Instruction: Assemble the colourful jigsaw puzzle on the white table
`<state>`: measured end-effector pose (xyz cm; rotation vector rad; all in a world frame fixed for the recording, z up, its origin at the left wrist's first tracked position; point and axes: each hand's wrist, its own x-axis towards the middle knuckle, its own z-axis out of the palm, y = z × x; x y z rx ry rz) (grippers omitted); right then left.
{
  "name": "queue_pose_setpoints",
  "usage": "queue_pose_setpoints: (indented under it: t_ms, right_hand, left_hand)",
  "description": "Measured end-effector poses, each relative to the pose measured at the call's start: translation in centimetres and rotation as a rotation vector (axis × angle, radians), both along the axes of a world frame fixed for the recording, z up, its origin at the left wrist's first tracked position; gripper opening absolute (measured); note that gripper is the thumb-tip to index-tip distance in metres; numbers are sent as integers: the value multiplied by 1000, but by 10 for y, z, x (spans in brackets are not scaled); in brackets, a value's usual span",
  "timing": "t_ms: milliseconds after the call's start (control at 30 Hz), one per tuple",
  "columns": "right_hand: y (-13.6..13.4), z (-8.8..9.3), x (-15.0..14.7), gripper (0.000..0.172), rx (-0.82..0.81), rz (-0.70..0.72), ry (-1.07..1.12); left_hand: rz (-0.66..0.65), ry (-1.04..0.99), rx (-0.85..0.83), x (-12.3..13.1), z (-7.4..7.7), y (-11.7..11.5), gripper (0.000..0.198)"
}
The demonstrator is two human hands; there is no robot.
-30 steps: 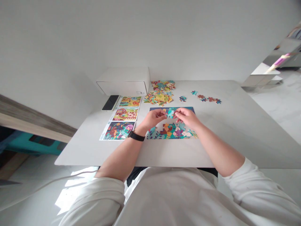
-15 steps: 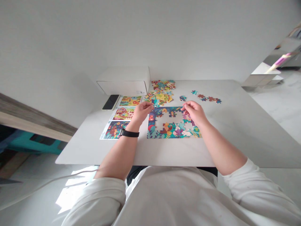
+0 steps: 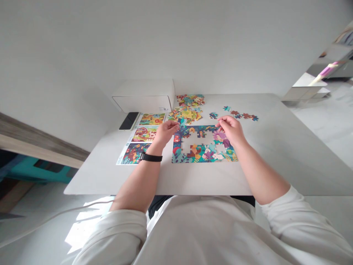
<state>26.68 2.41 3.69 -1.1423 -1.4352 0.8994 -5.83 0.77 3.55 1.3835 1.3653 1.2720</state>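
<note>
A partly assembled jigsaw puzzle (image 3: 205,156) lies flat on the table, with gaps in its middle and one toward the lower right. My left hand (image 3: 167,133) is at the puzzle's upper left corner, thumb and fingers pinched together; whatever may be between them is too small to make out. Over the upper right edge hovers my right hand (image 3: 231,129), its fingers curled and the fingertips brought together, with their contents unclear. Just left of my right fingertips lies a small dark blue puzzle piece group (image 3: 213,115). A heap of loose puzzle pieces (image 3: 189,113) sits beyond my left hand.
Picture sheets (image 3: 143,134) lie left of the puzzle, partly covered by my left forearm. A phone (image 3: 129,121) and a white box (image 3: 142,103) stand behind them. Several loose pieces (image 3: 245,115) form a row at the right. The table (image 3: 204,180) meets the wall.
My right hand has shifted slightly right, off the puzzle's upper right part, so more of the purple section shows. The left hand stays nearly in place.
</note>
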Motion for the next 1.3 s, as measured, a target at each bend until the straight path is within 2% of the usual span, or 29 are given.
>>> queue_pose_setpoints:
  t_ms: [200,333,500,633,767,933,1000,1133,1300]
  right_hand:
    - [0,0,1,34,2,2,-7]
    - [0,1,1,33,12,-9,5]
    - [3,-1,1,35,28,-17,7]
    - [6,-3,4,30,35,-22,4]
    - [0,0,2,25,119,5,-184]
    - [-19,3,-12,38,357,252,-518]
    - [-24,3,-17,39,424,298,-586]
    - [-26,2,-21,39,489,296,-622]
    - [-26,-1,-21,37,482,254,-645]
  left_hand:
    - [-73,26,16,5,-4,-1,37]
    - [-78,45,21,6,-7,-1,37]
    - [-99,67,-3,9,-10,-1,40]
    - [-142,79,-39,14,-11,-5,43]
    - [-202,41,-54,28,-11,-12,42]
    - [-216,59,-96,51,-12,-21,40]
    - [-236,64,-101,57,-13,-24,40]
    - [-261,36,-74,61,-10,-27,38]
    - [-267,-7,-91,64,-5,-31,30]
